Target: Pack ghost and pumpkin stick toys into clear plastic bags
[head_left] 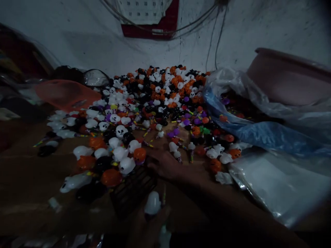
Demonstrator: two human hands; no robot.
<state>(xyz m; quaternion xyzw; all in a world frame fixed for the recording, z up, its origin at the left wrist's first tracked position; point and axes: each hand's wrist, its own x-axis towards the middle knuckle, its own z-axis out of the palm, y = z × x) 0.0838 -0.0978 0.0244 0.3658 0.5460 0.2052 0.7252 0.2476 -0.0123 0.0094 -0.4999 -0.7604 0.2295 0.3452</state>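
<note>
At the bottom middle, my left hand [150, 225] is closed round a small white ghost-like toy [152, 203] whose rounded head sticks up. A thin, tube-like piece [163, 194] stands up beside it, partly hidden by the fingers. My right hand [165, 163] reaches in from the right, its fingers stretched out and apart at the near edge of the heap. Close to those fingers lie an orange pumpkin toy [139, 155] and a white toy [127, 166]. Under and left of this hand is a dark slotted tray [133, 189]. The light is dim.
A large heap of white, orange, black and purple toys [165, 86] rises against the wall. Blue and clear plastic bags [271, 136] and a pinkish tub [292, 77] stand right. Clear plastic packets [279, 182] lie front right. An orange mesh bag [67, 94] sits left.
</note>
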